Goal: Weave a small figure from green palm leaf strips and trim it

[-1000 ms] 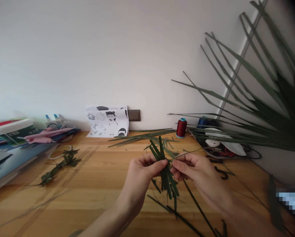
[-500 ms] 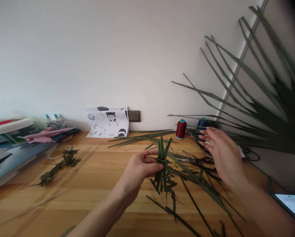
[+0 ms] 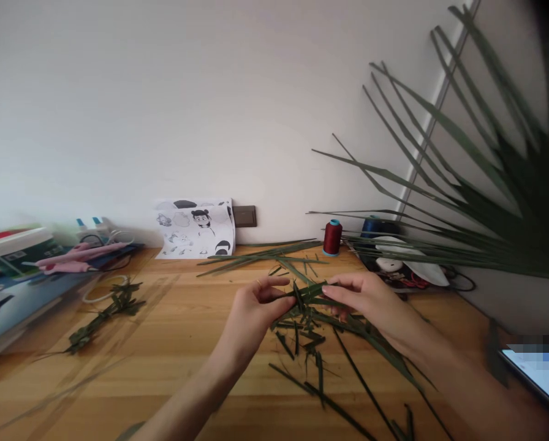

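Between my hands, just above the wooden table (image 3: 173, 361), is a small woven piece of green palm leaf (image 3: 306, 295) with strips sticking out. My left hand (image 3: 260, 306) pinches its left end between thumb and fingers. On the other side my right hand (image 3: 364, 297) pinches a strip end of the same piece. The piece now lies roughly sideways, and its underside is hidden. Beneath it are scattered leaf scraps (image 3: 319, 373) and longer cut strips (image 3: 348, 416).
A big palm frond (image 3: 508, 208) fans in from the right. A dark red thread spool (image 3: 333, 237) stands near the wall, beside a printed sheet (image 3: 196, 229). To the left lie a leaf-woven figure (image 3: 95, 321) and a pink glue gun (image 3: 79, 256). A phone (image 3: 536, 373) is at right.
My right hand has come left and down from beside the blue spool and taken hold of the leaf piece. The piece has tipped from upright to sideways in my left hand.
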The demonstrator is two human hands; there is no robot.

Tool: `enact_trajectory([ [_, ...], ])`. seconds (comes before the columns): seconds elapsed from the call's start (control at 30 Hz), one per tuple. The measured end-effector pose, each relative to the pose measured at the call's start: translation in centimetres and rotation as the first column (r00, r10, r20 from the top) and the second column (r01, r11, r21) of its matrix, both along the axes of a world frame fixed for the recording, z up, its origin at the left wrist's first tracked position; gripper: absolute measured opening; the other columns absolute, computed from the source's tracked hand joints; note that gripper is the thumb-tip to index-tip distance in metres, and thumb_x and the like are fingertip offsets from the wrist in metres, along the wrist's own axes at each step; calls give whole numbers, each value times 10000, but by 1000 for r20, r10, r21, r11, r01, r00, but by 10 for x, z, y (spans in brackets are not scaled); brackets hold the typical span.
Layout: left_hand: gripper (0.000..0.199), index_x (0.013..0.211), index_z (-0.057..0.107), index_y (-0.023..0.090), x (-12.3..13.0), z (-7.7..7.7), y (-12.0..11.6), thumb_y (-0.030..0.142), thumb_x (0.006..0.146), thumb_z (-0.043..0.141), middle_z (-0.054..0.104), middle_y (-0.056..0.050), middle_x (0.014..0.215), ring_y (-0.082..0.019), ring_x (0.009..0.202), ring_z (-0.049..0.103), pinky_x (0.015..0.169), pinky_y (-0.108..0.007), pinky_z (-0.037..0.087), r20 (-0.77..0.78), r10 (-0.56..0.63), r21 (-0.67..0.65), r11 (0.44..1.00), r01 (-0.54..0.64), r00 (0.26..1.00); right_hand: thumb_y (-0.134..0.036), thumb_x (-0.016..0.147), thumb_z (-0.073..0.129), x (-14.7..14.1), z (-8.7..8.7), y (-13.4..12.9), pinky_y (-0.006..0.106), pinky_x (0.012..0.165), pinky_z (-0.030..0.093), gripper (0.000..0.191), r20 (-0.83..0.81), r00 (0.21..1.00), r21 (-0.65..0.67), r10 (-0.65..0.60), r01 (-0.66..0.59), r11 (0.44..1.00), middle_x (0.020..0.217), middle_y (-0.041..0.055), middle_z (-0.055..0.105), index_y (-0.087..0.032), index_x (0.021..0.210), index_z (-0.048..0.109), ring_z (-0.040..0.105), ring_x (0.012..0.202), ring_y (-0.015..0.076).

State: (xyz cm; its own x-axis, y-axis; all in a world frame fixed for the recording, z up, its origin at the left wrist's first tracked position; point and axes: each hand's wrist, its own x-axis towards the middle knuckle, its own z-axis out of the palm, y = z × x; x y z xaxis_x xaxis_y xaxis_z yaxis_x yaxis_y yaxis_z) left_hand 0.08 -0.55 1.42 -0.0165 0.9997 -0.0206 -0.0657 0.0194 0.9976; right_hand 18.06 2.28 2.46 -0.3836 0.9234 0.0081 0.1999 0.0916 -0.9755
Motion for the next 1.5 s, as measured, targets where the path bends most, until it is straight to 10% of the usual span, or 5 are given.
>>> enact_trajectory([
  [0.2,273,861,596,121,2,0,-1,128,601,681,668,-33,736,-97,631,582,589,-189,438,141,78,5,997,-79,987,-315,756,545,2,-2,2,215,550,398,189,-69,995,12,-79,80,997,697,9,581,-138,779,609,526,649,106],
  [0.4,99,696,649,102,1,-3,-2,120,602,672,666,-27,652,-73,564,536,535,-165,395,67,-46,38,998,43,997,-286,711,575,6,10,-3,299,762,415,308,-100,986,37,130,-127,991,964,65,624,-152,988,573,555,913,194],
  [0.7,167,559,595,122,8,-5,-5,256,617,676,596,4,522,-85,510,537,542,-201,441,82,-33,-97,994,40,996,-271,726,583,-6,-15,-3,202,499,353,109,133,987,120,91,-107,987,593,-35,538,-168,720,619,476,544,83],
  [1.5,137,519,619,122,7,0,-8,214,591,693,626,-19,536,-116,552,563,599,-235,440,61,-9,-118,993,16,998,-261,672,623,-6,-11,0,208,507,381,117,17,997,12,81,-82,997,570,-26,568,-147,670,647,501,529,92],
])
